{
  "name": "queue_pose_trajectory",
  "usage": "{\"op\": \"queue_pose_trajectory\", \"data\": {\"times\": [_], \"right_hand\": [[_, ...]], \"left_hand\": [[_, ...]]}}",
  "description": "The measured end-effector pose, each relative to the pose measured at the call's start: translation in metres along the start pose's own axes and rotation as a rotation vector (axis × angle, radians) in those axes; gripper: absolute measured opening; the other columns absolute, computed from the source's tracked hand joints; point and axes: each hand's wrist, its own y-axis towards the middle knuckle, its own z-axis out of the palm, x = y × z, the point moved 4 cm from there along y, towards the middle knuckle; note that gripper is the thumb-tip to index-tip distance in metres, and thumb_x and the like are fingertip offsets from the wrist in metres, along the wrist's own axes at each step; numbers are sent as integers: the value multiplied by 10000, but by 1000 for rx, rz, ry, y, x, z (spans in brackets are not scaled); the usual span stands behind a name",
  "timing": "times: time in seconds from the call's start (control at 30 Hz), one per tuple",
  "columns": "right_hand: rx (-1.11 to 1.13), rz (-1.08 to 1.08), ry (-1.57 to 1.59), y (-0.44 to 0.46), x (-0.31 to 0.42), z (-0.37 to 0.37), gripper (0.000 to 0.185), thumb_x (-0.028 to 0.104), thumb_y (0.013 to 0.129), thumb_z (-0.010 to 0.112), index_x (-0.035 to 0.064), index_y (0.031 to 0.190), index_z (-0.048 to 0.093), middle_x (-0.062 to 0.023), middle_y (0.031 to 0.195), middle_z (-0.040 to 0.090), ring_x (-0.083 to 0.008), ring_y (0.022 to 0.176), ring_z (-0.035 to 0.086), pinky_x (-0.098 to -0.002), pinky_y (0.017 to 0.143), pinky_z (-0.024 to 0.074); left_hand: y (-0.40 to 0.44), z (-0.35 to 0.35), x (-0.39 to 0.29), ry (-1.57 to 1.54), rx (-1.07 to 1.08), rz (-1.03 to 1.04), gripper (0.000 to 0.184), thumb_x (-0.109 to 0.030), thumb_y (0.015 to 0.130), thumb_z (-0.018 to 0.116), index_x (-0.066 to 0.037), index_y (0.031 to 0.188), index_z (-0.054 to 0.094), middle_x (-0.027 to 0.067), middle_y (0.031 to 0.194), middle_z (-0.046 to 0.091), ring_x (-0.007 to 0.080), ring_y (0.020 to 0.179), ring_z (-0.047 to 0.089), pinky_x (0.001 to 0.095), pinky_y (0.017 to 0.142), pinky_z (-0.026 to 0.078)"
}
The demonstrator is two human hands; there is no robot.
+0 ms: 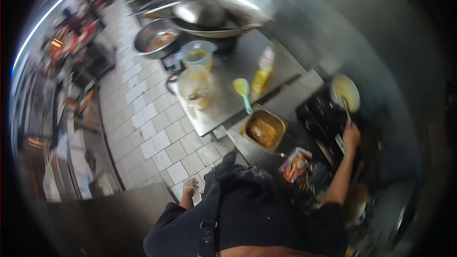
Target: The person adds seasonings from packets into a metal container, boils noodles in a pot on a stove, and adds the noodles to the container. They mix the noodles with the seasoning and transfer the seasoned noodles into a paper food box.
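Observation:
My right hand (351, 136) reaches out to the right, closed around the handle of a long-handled stirring utensil (347, 109). Its far end dips into a round pan (357, 91) of yellow contents, so its head is hidden. The pan stands at the back of a dark stove (318, 116). Low at my left side hangs my left hand (191, 185), small and blurred, with something pale over or in it; its fingers do not show clearly. A colourful food packet (296, 164) lies between my body and the stove.
On the steel table (223, 102) are a yellow-liquid bottle (263, 72), a turquoise-handled spoon (246, 102), plastic jugs (199, 53) and woks (245, 1). A metal food pan (253, 116) sits nearer me. Tiled floor (138, 109) runs left; a steel counter (104, 219) stands behind.

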Motion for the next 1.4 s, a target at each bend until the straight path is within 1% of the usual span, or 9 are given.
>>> {"op": "queue_pose_trajectory", "data": {"times": [0.1, 0.17, 0.27, 0.37, 0.67, 0.8, 0.87, 1.07, 1.4], "right_hand": [[-157, 77, 81, -4, -5, -6, 435, 447, 971, 383, 78, 980, 614, -244, 844, 646, -473, 808, 603, -562, 708, 457], [-6, 74, -115, -4, -13, 2, 409, 423, 974, 381, 76, 938, 595, -246, 838, 645, -477, 816, 602, -574, 712, 457], [-156, 114, -96, -9, 5, -18, 386, 391, 964, 429, 51, 894, 597, -228, 789, 656, -446, 768, 628, -556, 691, 486], [-59, 88, -127, -9, -2, -13, 393, 388, 969, 421, 42, 891, 591, -227, 779, 657, -448, 768, 631, -555, 687, 490], [184, 165, -318, 39, 18, -63, 393, 405, 902, 539, 62, 1003, 702, -182, 1039, 679, -353, 986, 645, -450, 830, 516], [347, 126, -430, 90, 26, -34, 308, 273, 847, 595, 49, 1024, 711, -160, 1103, 672, -318, 1051, 637, -425, 850, 519], [389, 10, -511, 105, 35, 2, 419, 402, 910, 529, 46, 1063, 688, -158, 1123, 661, -332, 1040, 632, -430, 872, 505], [106, 70, -156, 110, 30, 12, 332, 350, 952, 485, 106, 1107, 650, -168, 1076, 661, -338, 1030, 624, -456, 852, 495], [86, 60, -378, 88, 33, -86, 328, 298, 888, 557, 88, 1121, 654, -169, 1024, 685, -346, 992, 647, -438, 841, 516]], "left_hand": [[-4, -15, 40, -49, 41, -142, 306, -282, 952, 499, -51, 1124, 604, 82, 919, 656, 167, 760, 611, 309, 668, 519], [-4, -23, 46, -11, 57, -185, 308, -281, 952, 500, -51, 1128, 601, 84, 923, 655, 168, 765, 611, 311, 670, 519], [3, -19, 34, 33, 82, -193, 310, -280, 951, 501, -49, 1134, 597, 86, 930, 654, 171, 773, 611, 313, 673, 518], [12, -19, 19, 53, 89, -172, 312, -279, 951, 502, -48, 1141, 592, 88, 936, 653, 173, 781, 611, 315, 677, 518], [23, -2, -33, 109, 109, -73, 320, -275, 950, 504, -45, 1159, 580, 94, 955, 650, 180, 805, 610, 322, 687, 517], [23, -1, -43, 117, 115, -59, 324, -274, 949, 505, -44, 1167, 574, 97, 964, 649, 183, 815, 610, 325, 691, 517], [22, -4, -43, 129, 118, -63, 326, -273, 949, 506, -43, 1171, 571, 98, 968, 648, 185, 820, 610, 326, 694, 516], [26, 2, -40, 108, 123, -93, 334, -271, 948, 508, -41, 1184, 563, 102, 981, 646, 189, 836, 609, 331, 700, 516], [26, 5, -23, 106, 108, -143, 347, -267, 947, 511, -38, 1204, 549, 109, 1002, 642, 197, 862, 609, 338, 711, 515]]}}
